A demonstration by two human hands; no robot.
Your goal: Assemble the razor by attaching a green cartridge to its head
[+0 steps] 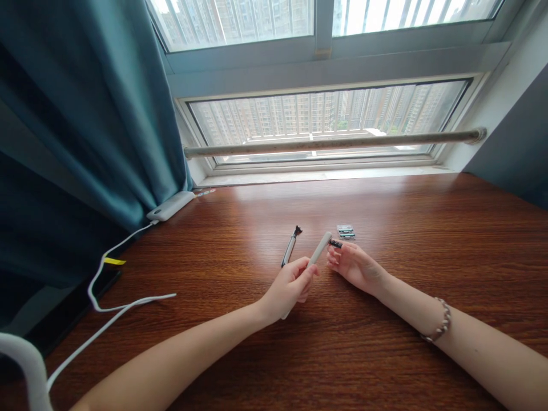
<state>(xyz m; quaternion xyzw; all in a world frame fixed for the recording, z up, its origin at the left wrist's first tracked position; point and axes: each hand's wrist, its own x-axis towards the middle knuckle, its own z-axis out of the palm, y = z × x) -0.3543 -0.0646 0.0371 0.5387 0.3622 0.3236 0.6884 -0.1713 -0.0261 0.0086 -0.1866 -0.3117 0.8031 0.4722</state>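
My left hand (294, 287) is closed around a long, slim, pale grey device (320, 249), seen nearly edge-on and tilted up to the right; its exact kind is not clear. Between the fingertips of my right hand (353, 266) is a small black battery (335, 243), close to the device's upper end; whether they touch I cannot tell. Just behind, a clear pack of batteries (346, 231) lies on the wooden table (240, 331). Left of the device lies a thin silver-and-black pen-like tool (291, 246) with a dark, ragged tip.
A white box-shaped device (172, 206) with a white cable (95, 288) sits at the table's back left, by a blue curtain (98, 103). A dark flat panel (64, 319) lies at the left edge. A white curved tube (23, 357) fills the near left corner. Behind is a window with a metal bar (334, 146).
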